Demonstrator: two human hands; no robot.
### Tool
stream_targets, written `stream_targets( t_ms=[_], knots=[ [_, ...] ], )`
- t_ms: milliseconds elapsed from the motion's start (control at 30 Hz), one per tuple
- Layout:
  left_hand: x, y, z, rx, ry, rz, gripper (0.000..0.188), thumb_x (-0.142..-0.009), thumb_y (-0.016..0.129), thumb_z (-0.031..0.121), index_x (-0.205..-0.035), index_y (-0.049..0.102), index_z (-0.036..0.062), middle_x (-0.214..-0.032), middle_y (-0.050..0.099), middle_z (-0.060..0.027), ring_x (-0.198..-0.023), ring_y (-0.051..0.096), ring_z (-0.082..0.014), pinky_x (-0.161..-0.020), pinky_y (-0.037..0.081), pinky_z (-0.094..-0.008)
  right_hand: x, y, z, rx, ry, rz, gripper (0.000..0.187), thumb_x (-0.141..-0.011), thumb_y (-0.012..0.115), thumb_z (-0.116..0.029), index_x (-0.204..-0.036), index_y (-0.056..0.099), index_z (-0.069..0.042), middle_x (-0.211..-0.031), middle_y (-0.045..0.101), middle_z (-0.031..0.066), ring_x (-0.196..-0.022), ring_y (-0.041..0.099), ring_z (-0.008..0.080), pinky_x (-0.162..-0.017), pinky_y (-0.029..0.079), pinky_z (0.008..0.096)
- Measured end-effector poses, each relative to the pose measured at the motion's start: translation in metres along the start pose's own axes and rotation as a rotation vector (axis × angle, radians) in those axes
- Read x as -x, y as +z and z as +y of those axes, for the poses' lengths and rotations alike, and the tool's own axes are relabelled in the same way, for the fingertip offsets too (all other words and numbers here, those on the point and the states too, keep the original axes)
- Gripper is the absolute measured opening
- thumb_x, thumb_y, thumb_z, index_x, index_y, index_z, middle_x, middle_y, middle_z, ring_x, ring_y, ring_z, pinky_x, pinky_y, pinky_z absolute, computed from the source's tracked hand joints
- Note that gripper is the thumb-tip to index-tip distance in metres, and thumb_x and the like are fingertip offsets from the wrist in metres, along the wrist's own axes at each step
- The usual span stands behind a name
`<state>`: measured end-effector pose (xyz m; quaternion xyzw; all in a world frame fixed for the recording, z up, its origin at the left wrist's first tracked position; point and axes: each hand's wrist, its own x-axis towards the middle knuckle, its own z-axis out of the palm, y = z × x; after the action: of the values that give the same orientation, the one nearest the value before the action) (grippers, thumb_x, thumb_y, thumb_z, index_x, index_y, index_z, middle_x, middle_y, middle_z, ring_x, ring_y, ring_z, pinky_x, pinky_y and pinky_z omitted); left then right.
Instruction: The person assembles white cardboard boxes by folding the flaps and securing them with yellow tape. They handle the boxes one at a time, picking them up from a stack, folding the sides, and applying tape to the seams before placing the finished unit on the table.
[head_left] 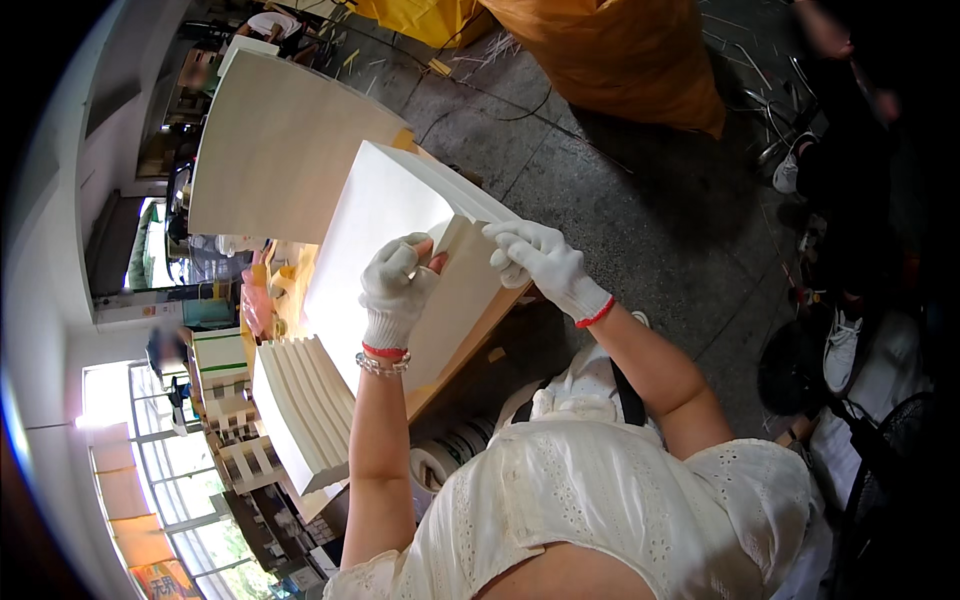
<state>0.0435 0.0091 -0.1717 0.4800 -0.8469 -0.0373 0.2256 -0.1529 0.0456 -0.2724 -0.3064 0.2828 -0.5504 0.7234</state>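
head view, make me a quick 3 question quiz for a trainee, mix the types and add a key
1. Multiple choice: which wrist wears the bracelet?
A) left
B) right
C) both

2. True or false: the left hand is nearer the white panels than the orange bag.

3. Fill in the blank: the white gloves have ____ edging at the cuffs.

Key: 1. A; 2. True; 3. red
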Motion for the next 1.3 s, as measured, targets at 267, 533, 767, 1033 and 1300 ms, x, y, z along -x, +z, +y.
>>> stream_targets(
  t_ms=[267,533,767,1033,1300],
  knots=[
    [0.004,0.008,0.016,-0.119,0.005,0.038,0.023,-0.068,0.079,-0.006,-0.086,0.066,-0.0019,-0.094,0.069,-0.0129,-0.084,0.068,-0.0205,-0.071,0.057,-0.0280,0.004,-0.005,0.002,-0.049,0.033,0.040,0.029,-0.099,0.050,-0.018,-0.123,0.059,-0.004,-0.084,0.064,-0.0004,-0.070,0.059,0.0055,-0.065,0.051,0.0212],
    [0.002,0.002,0.001,-0.014,-0.041,-0.025,0.021,-0.070,0.076,-0.008,-0.089,0.067,-0.0031,-0.095,0.068,-0.0136,-0.083,0.068,-0.0201,-0.071,0.057,-0.0272,0.004,-0.005,0.006,-0.096,0.063,0.020,0.031,-0.099,0.051,-0.017,-0.124,0.057,-0.001,-0.084,0.063,0.0017,-0.067,0.056,0.0059,-0.062,0.050,0.0214],
    [-0.001,-0.001,0.002,0.023,0.003,-0.010,0.017,-0.070,0.075,-0.005,-0.085,0.066,-0.0028,-0.092,0.069,-0.0145,-0.074,0.068,-0.0215,-0.065,0.057,-0.0291,0.004,0.000,0.003,-0.100,0.072,-0.012,0.032,-0.098,0.052,-0.015,-0.125,0.055,0.003,-0.084,0.063,0.0050,-0.066,0.055,0.0077,-0.060,0.049,0.0225],
    [-0.001,0.001,0.000,0.048,0.038,0.006,0.018,-0.069,0.076,-0.004,-0.084,0.066,-0.0022,-0.088,0.069,-0.0146,-0.075,0.067,-0.0235,-0.065,0.056,-0.0301,0.000,0.006,0.004,-0.025,0.044,-0.059,0.031,-0.098,0.052,-0.016,-0.123,0.057,0.002,-0.086,0.065,0.0039,-0.068,0.058,0.0072,-0.062,0.052,0.0226],
    [0.002,0.002,0.003,-0.022,0.041,0.051,0.022,-0.068,0.079,0.001,-0.085,0.065,0.0011,-0.086,0.069,-0.0125,-0.075,0.067,-0.0256,-0.065,0.056,-0.0322,0.000,0.017,-0.003,0.009,0.050,-0.058,0.032,-0.097,0.052,-0.016,-0.124,0.057,0.001,-0.085,0.065,0.0037,-0.069,0.059,0.0064,-0.060,0.052,0.0225]
  ],
)
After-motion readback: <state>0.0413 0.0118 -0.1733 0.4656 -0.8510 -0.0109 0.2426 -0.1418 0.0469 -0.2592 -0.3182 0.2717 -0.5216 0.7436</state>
